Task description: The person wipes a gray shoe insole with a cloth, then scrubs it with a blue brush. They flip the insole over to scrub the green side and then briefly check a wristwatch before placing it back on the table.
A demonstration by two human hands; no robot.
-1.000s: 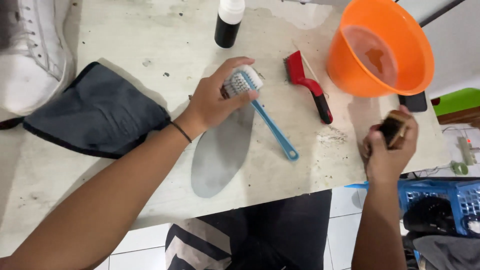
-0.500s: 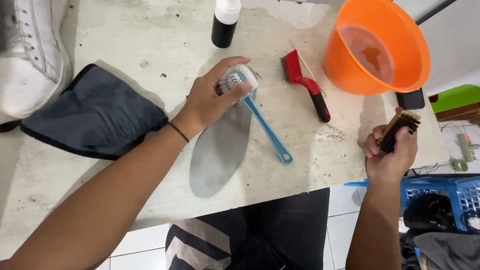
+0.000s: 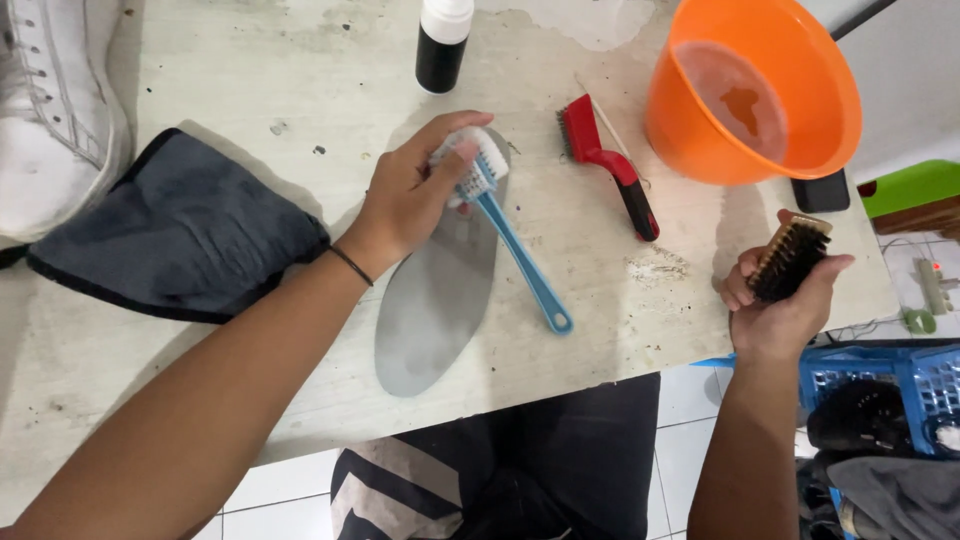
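The left hand [image 3: 410,195] is closed around the white head of a blue brush [image 3: 500,215], pressing it on the grey insole [image 3: 435,300] that lies mid-counter [image 3: 250,60], toe towards the near edge. The right hand [image 3: 780,300] grips a dark-bristled brush [image 3: 790,258], apparently wooden-backed, off the counter's right edge.

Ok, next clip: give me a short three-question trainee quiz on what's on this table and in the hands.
1. True or false: the right hand holds a dark-bristled wooden brush clear of the table.
2. What lies under the blue-handled brush that the left hand grips?
A. the dark cloth
B. the grey insole
C. the orange basin
3. Fill in: the red-handled brush lies between the blue-handled brush and the ____.

Key: 1 true; 2 B; 3 orange basin.
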